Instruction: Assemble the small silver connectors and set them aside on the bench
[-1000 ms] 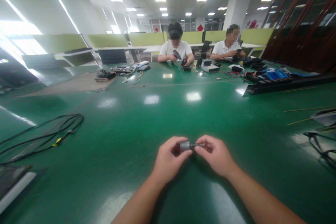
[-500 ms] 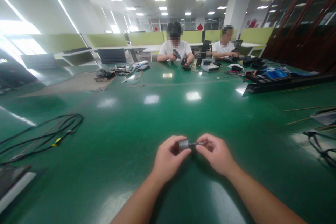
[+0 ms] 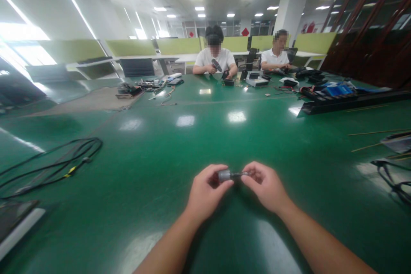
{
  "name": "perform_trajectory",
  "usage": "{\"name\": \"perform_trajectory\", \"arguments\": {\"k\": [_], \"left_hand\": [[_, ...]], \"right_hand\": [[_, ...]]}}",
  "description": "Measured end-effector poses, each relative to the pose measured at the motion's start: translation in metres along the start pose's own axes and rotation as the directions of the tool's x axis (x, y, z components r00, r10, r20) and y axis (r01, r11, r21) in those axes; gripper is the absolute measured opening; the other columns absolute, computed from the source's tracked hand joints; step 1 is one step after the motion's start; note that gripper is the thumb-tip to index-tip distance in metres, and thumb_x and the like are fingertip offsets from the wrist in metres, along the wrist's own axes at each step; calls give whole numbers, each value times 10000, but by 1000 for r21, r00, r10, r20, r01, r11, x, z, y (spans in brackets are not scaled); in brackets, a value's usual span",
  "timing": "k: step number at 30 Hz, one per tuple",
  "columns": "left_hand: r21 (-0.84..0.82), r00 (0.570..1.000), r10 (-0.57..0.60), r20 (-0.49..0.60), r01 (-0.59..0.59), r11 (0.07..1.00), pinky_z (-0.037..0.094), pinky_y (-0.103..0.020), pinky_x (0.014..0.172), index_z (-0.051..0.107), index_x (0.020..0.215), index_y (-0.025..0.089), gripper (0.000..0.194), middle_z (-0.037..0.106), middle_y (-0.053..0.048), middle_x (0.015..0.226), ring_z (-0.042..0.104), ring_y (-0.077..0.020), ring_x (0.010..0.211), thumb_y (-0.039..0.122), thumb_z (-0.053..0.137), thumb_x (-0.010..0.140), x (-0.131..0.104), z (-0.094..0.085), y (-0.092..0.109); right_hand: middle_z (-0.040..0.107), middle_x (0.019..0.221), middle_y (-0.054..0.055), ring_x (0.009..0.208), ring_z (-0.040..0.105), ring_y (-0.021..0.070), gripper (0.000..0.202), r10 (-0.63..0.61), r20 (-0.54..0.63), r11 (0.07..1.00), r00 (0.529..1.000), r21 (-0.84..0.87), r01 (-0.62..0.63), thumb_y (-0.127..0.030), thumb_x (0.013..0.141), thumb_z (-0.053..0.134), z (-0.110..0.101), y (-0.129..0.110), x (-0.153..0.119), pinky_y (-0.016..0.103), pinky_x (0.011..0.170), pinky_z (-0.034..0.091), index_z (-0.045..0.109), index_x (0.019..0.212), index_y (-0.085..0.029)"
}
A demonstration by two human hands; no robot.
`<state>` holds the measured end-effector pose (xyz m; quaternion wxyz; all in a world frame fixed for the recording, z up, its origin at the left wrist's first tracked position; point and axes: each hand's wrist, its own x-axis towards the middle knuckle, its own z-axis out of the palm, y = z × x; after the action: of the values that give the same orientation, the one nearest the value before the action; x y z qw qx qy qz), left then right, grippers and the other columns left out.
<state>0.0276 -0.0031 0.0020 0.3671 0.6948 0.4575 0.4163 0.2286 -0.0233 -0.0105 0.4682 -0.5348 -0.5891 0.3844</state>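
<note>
A small grey metal cylinder (image 3: pixel 224 175) with a thin dark shaft (image 3: pixel 236 175) lies sideways between my hands, above the green table (image 3: pixel 154 150). My left hand (image 3: pixel 207 192) grips the cylinder between thumb and fingers. The shaft's far end is pinched by the thumb and fingertips of my right hand (image 3: pixel 265 186), which partly hide its tip. Both hands are near the middle of the view, a short gap apart.
Black cables (image 3: pixel 73 160) lie at the left, near a dark flat object with a light edge (image 3: pixel 22 233). Two people (image 3: pixel 215 62) sit across the table among electronic parts. A long black rail (image 3: pixel 353 102), thin sticks and another cable (image 3: pixel 388 177) are at the right.
The person at the far right has raised their head and upper body slightly. My hands and the cylinder have hardly moved.
</note>
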Motion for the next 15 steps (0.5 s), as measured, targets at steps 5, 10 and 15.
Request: {"name": "perform_trajectory", "arguments": {"k": [5, 10, 15], "left_hand": [[-10, 1000, -18, 2, 18, 1000, 518, -308, 766, 718, 1046, 231, 280, 710, -40, 1028, 665, -194, 857, 309, 763, 780, 0, -1, 1], [-6, 999, -42, -4, 42, 999, 517, -308, 749, 721, 1045, 223, 293, 714, -47, 1017, 662, -197, 836, 322, 764, 773, 1, -1, 2], [0, 999, -45, -10, 45, 999, 510, -313, 753, 723, 1042, 222, 297, 716, -51, 1026, 659, -203, 844, 344, 764, 774, 1, -1, 1]], "right_hand": [[614, 666, -8, 571, 548, 132, 106, 9, 0, 999, 1000, 41, -9, -275, 825, 658, 0, 2, 0, 239, 537, 410, 656, 845, -171], [598, 652, -13, 559, 546, 133, 111, 10, -4, 999, 1000, 49, -10, -284, 829, 658, 1, 5, 1, 241, 524, 409, 647, 849, -176], [609, 669, -2, 574, 559, 137, 123, 13, -9, 998, 1000, 60, -12, -289, 829, 663, 0, 8, 2, 244, 531, 421, 648, 858, -170]]}}
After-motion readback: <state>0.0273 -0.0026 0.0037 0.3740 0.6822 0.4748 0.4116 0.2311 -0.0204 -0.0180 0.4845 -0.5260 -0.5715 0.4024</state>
